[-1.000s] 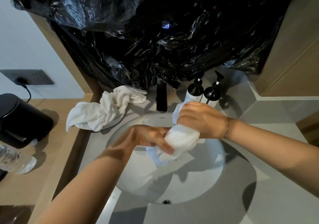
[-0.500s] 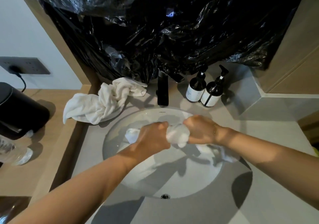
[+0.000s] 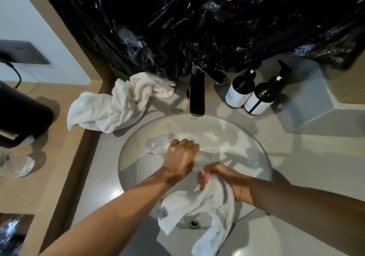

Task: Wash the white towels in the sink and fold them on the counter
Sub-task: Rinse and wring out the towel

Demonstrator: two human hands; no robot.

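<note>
White wet towel (image 3: 199,204) bunched over the sink (image 3: 256,137) | left hand (image 3: 181,157) clenched on its upper end | right hand (image 3: 219,174) gripping lower down | soaked cloth looks heavy, limp, drippy: grab thick bunches | second towel (image 3: 116,105) waits on counter (image 3: 306,167)

A soft white terry-cloth towel (image 3: 199,208) is hanging damp and rumpled over a smooth, glossy white ceramic sink (image 3: 254,143). A second towel (image 3: 116,105) of the same nubby cloth is lying on a matt grey stone-like counter (image 3: 308,157). Crinkled, shiny black plastic sheeting (image 3: 217,22) is catching glints of light. The faucet (image 3: 197,95) is looking like dark polished metal. Two glossy dark pump bottles (image 3: 250,93) are wearing matt white labels. The side ledge (image 3: 59,157) is showing pale, matt wood grain.
</note>
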